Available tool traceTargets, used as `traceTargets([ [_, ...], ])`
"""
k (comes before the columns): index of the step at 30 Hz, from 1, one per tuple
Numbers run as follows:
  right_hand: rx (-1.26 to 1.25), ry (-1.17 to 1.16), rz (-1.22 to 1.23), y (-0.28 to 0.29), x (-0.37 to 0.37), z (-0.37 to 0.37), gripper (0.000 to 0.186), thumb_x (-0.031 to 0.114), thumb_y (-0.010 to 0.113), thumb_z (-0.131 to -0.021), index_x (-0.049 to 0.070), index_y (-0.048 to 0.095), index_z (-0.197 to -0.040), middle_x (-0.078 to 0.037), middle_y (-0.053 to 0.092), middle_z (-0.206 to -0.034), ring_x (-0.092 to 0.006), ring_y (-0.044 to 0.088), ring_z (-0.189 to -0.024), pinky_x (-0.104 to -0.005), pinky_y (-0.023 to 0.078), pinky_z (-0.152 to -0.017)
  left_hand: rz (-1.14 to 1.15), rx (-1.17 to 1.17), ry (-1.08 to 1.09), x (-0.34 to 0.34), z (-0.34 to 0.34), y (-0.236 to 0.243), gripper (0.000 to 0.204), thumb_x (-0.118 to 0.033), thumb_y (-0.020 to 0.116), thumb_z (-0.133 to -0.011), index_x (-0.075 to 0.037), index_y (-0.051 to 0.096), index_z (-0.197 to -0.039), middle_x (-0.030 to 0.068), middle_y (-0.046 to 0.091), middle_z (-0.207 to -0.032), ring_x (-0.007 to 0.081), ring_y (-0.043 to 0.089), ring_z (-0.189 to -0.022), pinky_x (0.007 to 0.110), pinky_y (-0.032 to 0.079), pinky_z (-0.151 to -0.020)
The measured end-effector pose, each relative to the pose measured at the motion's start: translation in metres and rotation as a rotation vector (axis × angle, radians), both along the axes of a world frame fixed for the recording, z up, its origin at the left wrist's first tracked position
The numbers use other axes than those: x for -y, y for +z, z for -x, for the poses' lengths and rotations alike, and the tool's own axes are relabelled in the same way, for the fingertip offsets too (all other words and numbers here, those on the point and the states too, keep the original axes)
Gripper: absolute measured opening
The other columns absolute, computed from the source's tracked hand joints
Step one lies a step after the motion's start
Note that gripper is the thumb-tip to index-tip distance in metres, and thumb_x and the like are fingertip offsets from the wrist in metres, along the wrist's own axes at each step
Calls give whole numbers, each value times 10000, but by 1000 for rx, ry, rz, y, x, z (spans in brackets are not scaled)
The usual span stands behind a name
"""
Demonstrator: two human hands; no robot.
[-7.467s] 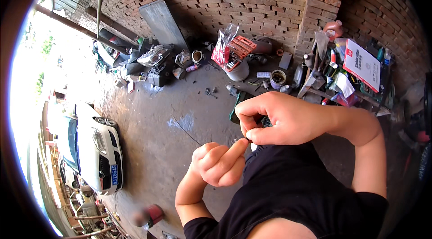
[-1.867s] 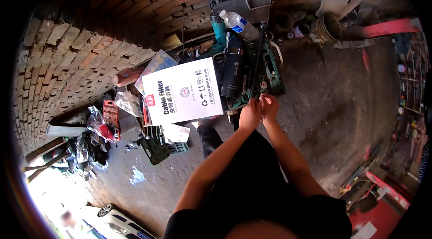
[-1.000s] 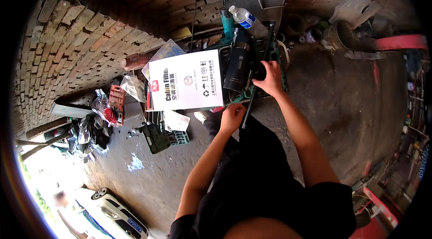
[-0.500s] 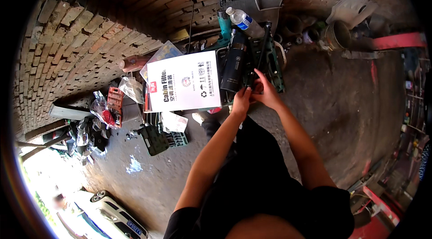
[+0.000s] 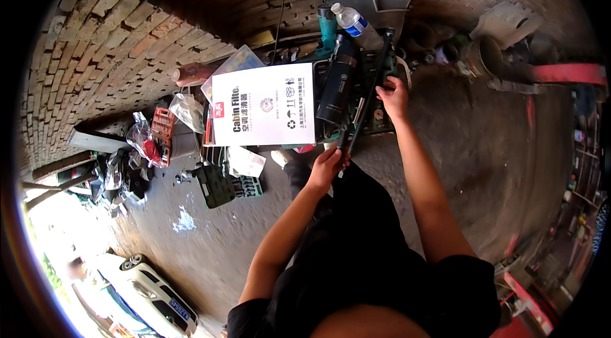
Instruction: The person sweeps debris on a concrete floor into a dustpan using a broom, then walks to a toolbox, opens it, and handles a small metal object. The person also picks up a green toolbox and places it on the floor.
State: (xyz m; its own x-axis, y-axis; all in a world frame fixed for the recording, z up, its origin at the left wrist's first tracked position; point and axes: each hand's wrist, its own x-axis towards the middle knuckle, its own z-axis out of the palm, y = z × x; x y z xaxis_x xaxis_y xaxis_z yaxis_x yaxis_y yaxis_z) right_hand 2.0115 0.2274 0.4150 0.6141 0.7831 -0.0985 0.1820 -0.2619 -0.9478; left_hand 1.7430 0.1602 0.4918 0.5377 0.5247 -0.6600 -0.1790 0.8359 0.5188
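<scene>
My left hand (image 5: pixel 327 167) is closed around the lower end of a dark, handle-shaped tool (image 5: pixel 344 139) at the near edge of the bench; its exact kind is unclear. My right hand (image 5: pixel 394 98) is over the right side of an open dark green socket case (image 5: pixel 380 123), fingers curled, and what they pinch, if anything, is too small to make out. Between the hands a long black bar (image 5: pixel 371 93) slants across the case. A black cylindrical flask (image 5: pixel 337 86) lies left of the bar. Left of that rests a white cabin filter box (image 5: pixel 264 105).
A clear plastic bottle (image 5: pixel 350 20) and a teal power tool (image 5: pixel 327 27) are at the back of the bench, before a brick wall (image 5: pixel 254 0). A green tool case (image 5: pixel 215 185) stands open on the floor at left. A white car (image 5: pixel 149 293) is outside, with a person nearby.
My hands, together over the near edge of the case before, have separated. The right has moved away and to the right; the left has come nearer me with the dark tool.
</scene>
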Motion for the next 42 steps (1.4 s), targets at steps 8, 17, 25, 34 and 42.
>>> traceTargets([
  [8, 802, 620, 217, 84, 15, 69, 793, 252, 834, -544, 16, 468, -1206, -148, 479, -1151, -343, 469, -1029, -408, 401, -901, -44, 41, 88, 11, 42, 27, 342, -246, 469, -955, 22, 533, -1158, 50, 611, -921, 116, 560, -812, 248, 431, -760],
  [17, 581, 461, -17, 79, 23, 86, 524, 169, 754, -654, 49, 536, -1115, -110, 555, -1032, -261, 518, -929, -369, 422, -802, -196, 33, 68, 33, 82, 69, 367, -267, 432, -973, 26, 512, -1179, 62, 622, -924, 132, 575, -781, 254, 451, -750],
  [25, -1305, 428, 270, 164, 71, 145, 576, 591, 354, -896, 46, 519, -981, -163, 593, -954, -223, 587, -720, -283, 481, -596, -356, -88, 238, 89, 140, 97, 331, -232, 432, -974, 13, 492, -1188, 49, 612, -911, 100, 548, -771, 238, 435, -730],
  [34, -1141, 964, 490, 218, 150, 325, 404, 356, 363, -982, -6, 516, -1076, -209, 606, -1056, -315, 622, -983, -379, 541, -811, -358, -181, 674, 215, 245, 125, 298, -185, 460, -949, 30, 520, -1147, 68, 621, -927, 114, 546, -779, 262, 438, -775],
  [42, -1064, 1101, 669, 242, 216, 428, 430, 292, 416, -973, -70, 478, -1196, -197, 593, -1119, -272, 595, -1049, -371, 502, -895, -378, -153, 944, 306, 318, 140, 320, -168, 553, -907, 5, 520, -1174, 99, 637, -1001, 108, 553, -778, 239, 430, -739],
])
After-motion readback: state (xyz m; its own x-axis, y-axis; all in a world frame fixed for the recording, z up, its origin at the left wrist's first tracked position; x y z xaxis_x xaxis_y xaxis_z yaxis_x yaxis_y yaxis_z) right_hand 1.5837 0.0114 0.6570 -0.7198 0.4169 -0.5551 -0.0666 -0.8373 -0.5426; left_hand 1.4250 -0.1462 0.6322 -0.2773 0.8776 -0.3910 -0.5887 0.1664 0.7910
